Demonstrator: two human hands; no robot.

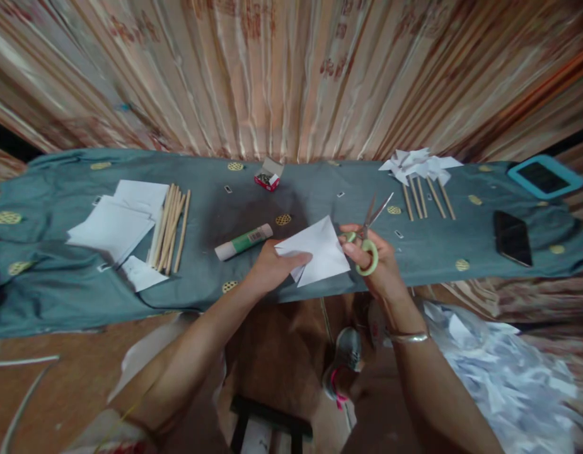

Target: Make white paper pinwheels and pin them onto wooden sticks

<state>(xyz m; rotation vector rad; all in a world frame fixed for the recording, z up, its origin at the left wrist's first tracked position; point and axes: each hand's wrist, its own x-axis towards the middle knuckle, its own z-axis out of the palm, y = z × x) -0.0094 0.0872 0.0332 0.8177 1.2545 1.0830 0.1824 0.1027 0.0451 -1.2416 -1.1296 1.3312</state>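
My left hand (277, 265) pinches a white sheet of paper (319, 246) with slits cut in from its edges, its thumb lying on top. My right hand (379, 261) has its fingers through the green handles of a pair of scissors (368, 233). The blades are spread and point up and away, just right of the paper. Behind my left hand, a glue stick (244, 241) with a green label lies on the cloth. A small red open box (267, 176) with tiny dark pieces inside stands farther back.
At left are white paper squares (114, 227) and several wooden sticks (168, 230). Paper pinwheels (418, 165) on sticks lie at the back right, near a black phone (512, 238) and a blue-framed device (545, 175). A bag of folded paper (503, 372) sits on the floor at right.
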